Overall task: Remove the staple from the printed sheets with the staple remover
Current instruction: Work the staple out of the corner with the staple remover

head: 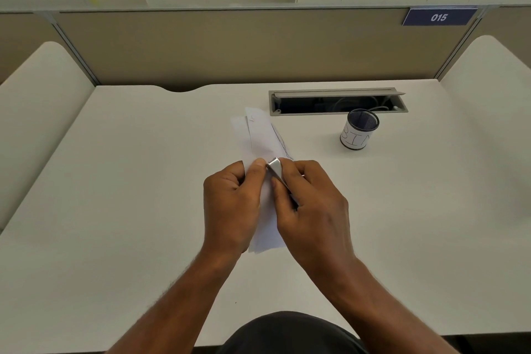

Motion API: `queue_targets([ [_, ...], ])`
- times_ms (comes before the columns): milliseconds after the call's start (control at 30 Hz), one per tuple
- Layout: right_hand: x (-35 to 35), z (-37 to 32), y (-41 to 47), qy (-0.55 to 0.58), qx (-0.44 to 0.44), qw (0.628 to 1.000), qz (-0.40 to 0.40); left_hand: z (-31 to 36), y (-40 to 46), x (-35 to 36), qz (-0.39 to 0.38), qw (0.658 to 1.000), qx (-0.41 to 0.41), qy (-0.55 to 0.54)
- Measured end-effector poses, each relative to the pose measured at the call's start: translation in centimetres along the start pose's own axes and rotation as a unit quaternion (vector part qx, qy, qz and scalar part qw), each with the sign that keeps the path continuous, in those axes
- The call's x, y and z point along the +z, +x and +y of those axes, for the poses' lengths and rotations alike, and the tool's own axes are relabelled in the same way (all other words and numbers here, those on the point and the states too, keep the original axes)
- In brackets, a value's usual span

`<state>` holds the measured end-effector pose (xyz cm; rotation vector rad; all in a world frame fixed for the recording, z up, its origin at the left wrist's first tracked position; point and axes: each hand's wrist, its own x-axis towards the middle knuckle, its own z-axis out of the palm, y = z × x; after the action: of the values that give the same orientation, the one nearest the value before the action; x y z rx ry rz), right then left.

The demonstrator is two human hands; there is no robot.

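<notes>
Two hands (232, 201) (311, 204), one staple remover (277, 171), one cup (359, 129)

I saw my left hand (230, 204) pinching the printed sheets (260, 141) above the tabletop (143, 181), while my right hand (310, 204) gripped the metal staple remover (275, 167) against the paper between both thumbs. Beyond my right hand stood a mesh pen cup (359, 131), near an open cable tray (336, 102).

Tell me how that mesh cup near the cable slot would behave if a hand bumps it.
The cup looks like thin mesh and seems empty, so it is probably light and would slide or tip easily. It is round, so once on its side it could roll across the smooth desk. It stands apart from both hands.
</notes>
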<state>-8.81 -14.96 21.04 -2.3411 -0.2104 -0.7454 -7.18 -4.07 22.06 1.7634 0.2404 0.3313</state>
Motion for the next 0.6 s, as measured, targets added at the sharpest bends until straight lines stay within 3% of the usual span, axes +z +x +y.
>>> queue_targets([
  [300, 0.0, 0.44, 0.1, 0.056, 0.026, 0.997, -0.037, -0.05, -0.03, -0.33, 0.005, 1.0, 0.009, 0.011],
  [467, -0.35, 0.79, 0.52, 0.158, 0.127, 0.977, -0.062, -0.08, 0.29, -0.3, -0.005, 0.997, -0.048, -0.055],
  [600, -0.74, 0.72, 0.45, 0.197, 0.158, 0.961, -0.108, -0.02, 0.39, -0.32, -0.035, 0.991, -0.098, -0.082],
])
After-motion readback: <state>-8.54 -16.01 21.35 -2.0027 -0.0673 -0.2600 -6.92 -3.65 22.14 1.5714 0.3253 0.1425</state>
